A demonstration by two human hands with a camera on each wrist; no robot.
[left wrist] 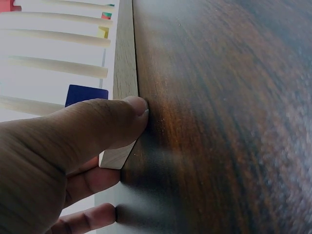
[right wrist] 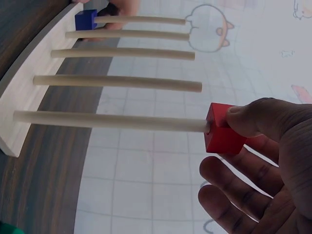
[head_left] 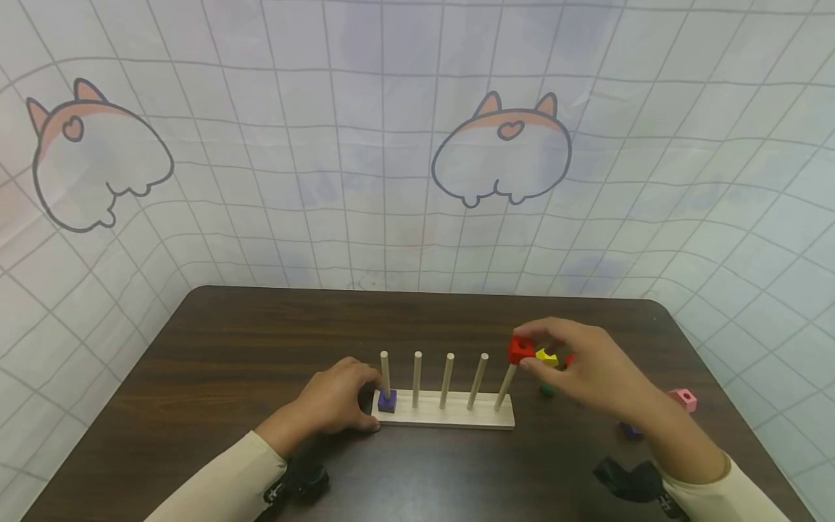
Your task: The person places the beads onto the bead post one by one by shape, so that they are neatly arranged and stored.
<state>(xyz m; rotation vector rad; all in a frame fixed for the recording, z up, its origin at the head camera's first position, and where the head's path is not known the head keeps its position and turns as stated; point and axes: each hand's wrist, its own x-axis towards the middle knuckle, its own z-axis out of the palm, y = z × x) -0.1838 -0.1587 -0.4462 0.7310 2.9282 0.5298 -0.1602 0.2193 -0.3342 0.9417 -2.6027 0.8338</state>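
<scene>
A pale wooden peg board (head_left: 443,417) with several upright pegs lies on the table. Around its leftmost peg, a dark blue block (head_left: 387,401) sits down on the base. My left hand (head_left: 335,399) grips the board's left end, its thumb (left wrist: 129,114) pressed along the front edge. My right hand (head_left: 580,366) pinches a red block (right wrist: 224,129) between thumb and fingers. That block is at the tip of the rightmost peg (right wrist: 112,121), its hole lined up with the peg end.
Right of the board, partly behind my right hand, are a yellow block (head_left: 546,357), a green block (head_left: 547,389) and another red piece (head_left: 570,359). A pink block (head_left: 683,399) and a blue block (head_left: 631,431) lie farther right. A patterned cloth (head_left: 417,145) hangs behind the table.
</scene>
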